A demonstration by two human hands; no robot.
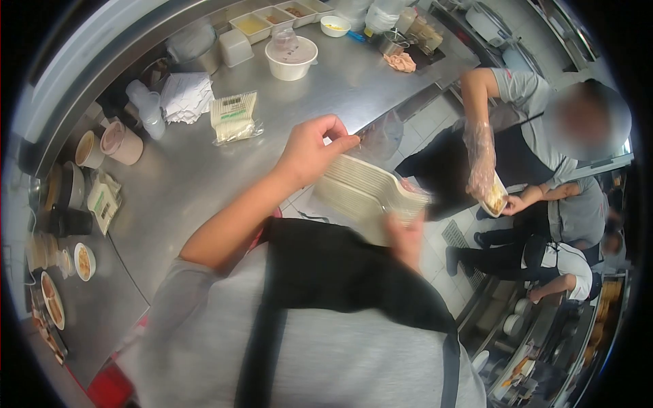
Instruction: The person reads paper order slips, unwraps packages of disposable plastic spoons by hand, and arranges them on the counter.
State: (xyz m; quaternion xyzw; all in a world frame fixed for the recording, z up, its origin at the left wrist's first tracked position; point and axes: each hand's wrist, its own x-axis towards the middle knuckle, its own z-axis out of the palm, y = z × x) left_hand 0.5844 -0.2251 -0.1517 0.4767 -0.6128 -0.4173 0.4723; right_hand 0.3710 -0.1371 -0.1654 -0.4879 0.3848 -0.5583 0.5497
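Observation:
I hold a stack of cream-coloured paper trays (364,194) in front of my chest, above the edge of a steel counter (204,177). My left hand (314,148) pinches the top edge of the stack, fingers closed on it. My right hand (407,239) grips the stack from below and is blurred. My grey shirt and black apron fill the bottom of the view.
On the counter lie a white bowl with a lid (291,58), a pack of sticks (235,119), napkins (185,95), cups (122,143) and sauce trays (272,17). A co-worker with a plastic glove (480,160) holds a food tray (495,198) at right. Others stand behind.

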